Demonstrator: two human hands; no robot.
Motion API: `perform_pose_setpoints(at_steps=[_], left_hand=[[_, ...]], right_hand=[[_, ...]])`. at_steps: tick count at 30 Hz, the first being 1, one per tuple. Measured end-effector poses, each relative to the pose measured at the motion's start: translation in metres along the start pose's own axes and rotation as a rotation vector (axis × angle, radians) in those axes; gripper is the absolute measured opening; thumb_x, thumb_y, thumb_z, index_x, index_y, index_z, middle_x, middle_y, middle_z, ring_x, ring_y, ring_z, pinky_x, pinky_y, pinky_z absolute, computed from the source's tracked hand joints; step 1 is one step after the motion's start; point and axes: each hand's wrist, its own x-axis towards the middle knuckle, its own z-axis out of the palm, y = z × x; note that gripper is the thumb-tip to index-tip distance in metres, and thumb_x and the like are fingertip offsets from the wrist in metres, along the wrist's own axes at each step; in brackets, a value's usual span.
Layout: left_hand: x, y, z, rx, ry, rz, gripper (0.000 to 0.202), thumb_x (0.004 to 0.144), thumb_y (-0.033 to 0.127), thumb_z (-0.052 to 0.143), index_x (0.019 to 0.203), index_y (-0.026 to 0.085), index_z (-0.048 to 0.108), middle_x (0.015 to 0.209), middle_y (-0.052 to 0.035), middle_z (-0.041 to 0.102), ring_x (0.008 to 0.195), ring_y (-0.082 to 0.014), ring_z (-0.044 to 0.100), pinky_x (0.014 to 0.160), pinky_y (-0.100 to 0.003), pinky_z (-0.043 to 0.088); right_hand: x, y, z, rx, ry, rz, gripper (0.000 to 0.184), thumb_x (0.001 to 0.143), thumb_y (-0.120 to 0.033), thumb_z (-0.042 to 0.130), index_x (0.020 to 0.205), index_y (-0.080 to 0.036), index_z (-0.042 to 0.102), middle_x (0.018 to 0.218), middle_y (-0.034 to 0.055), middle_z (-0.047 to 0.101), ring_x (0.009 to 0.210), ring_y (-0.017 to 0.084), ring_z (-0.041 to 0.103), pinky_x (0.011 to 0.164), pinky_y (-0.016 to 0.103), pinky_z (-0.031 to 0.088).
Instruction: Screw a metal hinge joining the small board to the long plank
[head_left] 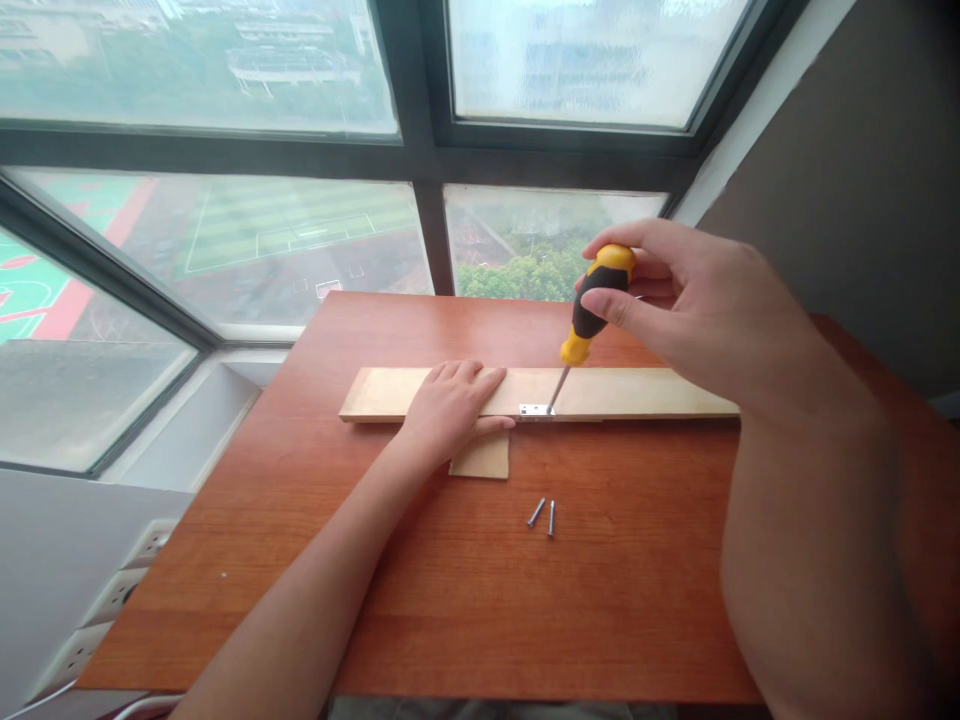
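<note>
From the left: the pale board point(637, 392) lies flat across the tabletop point(645, 600). My left grip point(448, 408) presses on it, fingers laid out on top, thumb along the near edge, not closed round anything. A small wood piece point(480, 462) juts out below that hand; how far it runs under the board, I cannot tell. Next, a metal bracket point(532, 411) sits at the board's near edge, just beside my thumb. Two loose screws point(552, 519) lie nearer me on the tabletop. My right grip point(686, 290) is closed on the screwdriver point(595, 300) by its handle, shaft tilted, tip at the bracket's right end; whether it is seated in a screw is too small to tell.

Risks, my judgement: the tilt could make the tip slip and score the board; light left pressure could let the board turn; a knock could roll the screws.
</note>
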Motion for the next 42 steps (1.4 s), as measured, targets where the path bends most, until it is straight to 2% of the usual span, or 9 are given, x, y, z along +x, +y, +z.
perform_pose_setpoints(at_steps=[12, 17, 23, 31, 38, 42], left_hand=[[-0.0002, 0.0, -0.0001, -0.012, 0.003, 0.0, 0.068, 0.086, 0.07, 0.039, 0.134, 0.023, 0.048, 0.115, -0.012, 0.058, 0.105, -0.0286, 0.053, 0.093, -0.039, 0.039], [0.0003, -0.0003, 0.0002, -0.008, 0.001, 0.003, 0.068, 0.086, 0.07, 0.039, 0.134, 0.023, 0.048, 0.115, -0.012, 0.058, 0.106, -0.0286, 0.053, 0.092, -0.039, 0.039], [0.0001, -0.0009, 0.0006, -0.013, 0.006, 0.006, 0.068, 0.086, 0.07, 0.04, 0.133, 0.022, 0.048, 0.115, -0.012, 0.058, 0.106, -0.0285, 0.053, 0.093, -0.039, 0.039], [0.0, -0.0003, 0.0005, -0.016, 0.01, 0.004, 0.066, 0.085, 0.069, 0.042, 0.133, 0.024, 0.048, 0.115, -0.0111, 0.058, 0.107, -0.0281, 0.053, 0.093, -0.039, 0.039], [-0.0003, -0.0001, 0.0006, -0.009, 0.009, -0.002, 0.065, 0.086, 0.068, 0.043, 0.134, 0.024, 0.047, 0.115, -0.0111, 0.058, 0.105, -0.0277, 0.053, 0.093, -0.039, 0.038], [-0.0006, 0.0, 0.0002, -0.024, 0.009, 0.001, 0.066, 0.086, 0.069, 0.043, 0.133, 0.023, 0.048, 0.115, -0.0119, 0.058, 0.105, -0.0286, 0.053, 0.093, -0.04, 0.039]], right_hand=[[0.0011, -0.0041, 0.0053, -0.074, 0.09, -0.023, 0.03, 0.079, -0.036, 0.069, 0.108, -0.028, 0.067, 0.095, -0.0008, 0.073, 0.079, 0.021, 0.071, 0.076, 0.038, 0.058], [0.0017, -0.0035, 0.0049, -0.064, 0.069, -0.01, 0.03, 0.079, -0.033, 0.068, 0.108, -0.027, 0.066, 0.094, -0.0007, 0.072, 0.08, 0.023, 0.071, 0.077, 0.041, 0.058], [0.0011, 0.0012, 0.0019, 0.044, -0.004, -0.005, 0.032, 0.08, -0.032, 0.067, 0.112, -0.034, 0.064, 0.107, -0.0026, 0.07, 0.09, 0.022, 0.069, 0.085, 0.04, 0.057], [0.0006, -0.0015, 0.0032, 0.037, 0.025, -0.009, 0.031, 0.079, -0.033, 0.07, 0.11, -0.031, 0.066, 0.098, -0.0031, 0.071, 0.085, 0.02, 0.07, 0.082, 0.041, 0.058], [0.0005, -0.0022, 0.0031, 0.02, 0.038, -0.018, 0.032, 0.079, -0.031, 0.069, 0.111, -0.031, 0.066, 0.103, -0.0044, 0.071, 0.083, 0.016, 0.07, 0.08, 0.034, 0.058], [0.0004, -0.0023, 0.0034, 0.035, 0.043, -0.009, 0.032, 0.079, -0.03, 0.069, 0.111, -0.034, 0.066, 0.103, -0.0047, 0.071, 0.084, 0.018, 0.07, 0.079, 0.035, 0.058]])
